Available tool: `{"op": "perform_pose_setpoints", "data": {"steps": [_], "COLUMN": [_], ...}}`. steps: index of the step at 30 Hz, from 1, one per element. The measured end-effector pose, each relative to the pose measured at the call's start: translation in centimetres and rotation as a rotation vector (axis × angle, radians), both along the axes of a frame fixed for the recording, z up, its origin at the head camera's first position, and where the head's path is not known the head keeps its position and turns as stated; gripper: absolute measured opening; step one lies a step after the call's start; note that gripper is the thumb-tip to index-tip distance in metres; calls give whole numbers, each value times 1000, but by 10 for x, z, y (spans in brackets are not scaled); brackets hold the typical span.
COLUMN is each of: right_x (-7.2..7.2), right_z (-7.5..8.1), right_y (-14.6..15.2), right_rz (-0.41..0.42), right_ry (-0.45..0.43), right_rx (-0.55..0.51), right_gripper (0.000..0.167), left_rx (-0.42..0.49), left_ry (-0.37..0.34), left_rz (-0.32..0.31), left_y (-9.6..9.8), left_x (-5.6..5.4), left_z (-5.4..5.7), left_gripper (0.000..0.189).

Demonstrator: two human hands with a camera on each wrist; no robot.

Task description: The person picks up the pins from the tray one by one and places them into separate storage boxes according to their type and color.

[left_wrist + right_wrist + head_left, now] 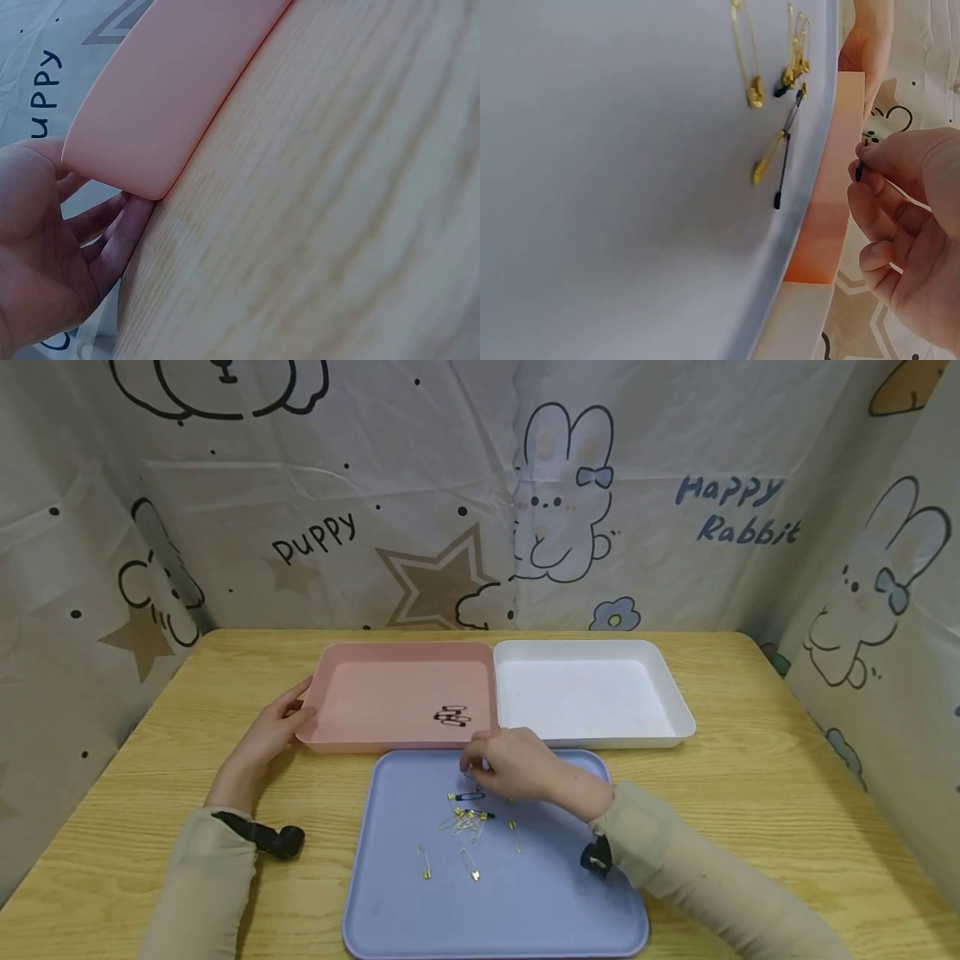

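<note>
My left hand (270, 727) holds the left end of the pink tray (390, 747); its thumb is by the rim and other fingers by the lower corner in the left wrist view. My right hand (517, 764) is over the far part of the blue tray (495, 922), pinching a small black safety pin (859, 171) between thumb and fingertip. Below that hand lie a pile of gold safety pins (468, 822) and a black safety pin (471, 796). Several black safety pins (452, 717) sit together in the pink tray's near right corner.
A white tray (592, 693) stands against the pink tray's right side. Single gold safety pins (470, 865) are spread on the nearer part of the blue tray. All trays rest on a wooden table (757, 793) with printed cloth (435, 468) behind it.
</note>
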State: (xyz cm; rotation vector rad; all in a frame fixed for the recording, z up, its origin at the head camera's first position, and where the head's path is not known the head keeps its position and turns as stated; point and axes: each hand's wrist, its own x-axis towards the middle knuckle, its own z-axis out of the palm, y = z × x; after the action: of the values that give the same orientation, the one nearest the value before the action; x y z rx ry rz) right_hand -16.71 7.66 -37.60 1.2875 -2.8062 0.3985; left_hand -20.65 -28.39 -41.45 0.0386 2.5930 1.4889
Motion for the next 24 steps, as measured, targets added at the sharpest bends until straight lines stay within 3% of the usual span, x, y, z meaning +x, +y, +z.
{"op": "perform_pose_setpoints", "data": {"steps": [10,24], "right_x": [-10,-41], "right_z": [12,16], "right_y": [-7,-18], "right_rz": [-5,-83], "right_ry": [32,16], "right_rx": [-9,-26], "right_gripper": [5,9], "left_rx": [7,8], "left_ry": [4,5], "left_rz": [-1,-2], "left_y": [-1,0], "left_x": [-1,0], "left_z": [-1,-1], "left_gripper": [59,59]}}
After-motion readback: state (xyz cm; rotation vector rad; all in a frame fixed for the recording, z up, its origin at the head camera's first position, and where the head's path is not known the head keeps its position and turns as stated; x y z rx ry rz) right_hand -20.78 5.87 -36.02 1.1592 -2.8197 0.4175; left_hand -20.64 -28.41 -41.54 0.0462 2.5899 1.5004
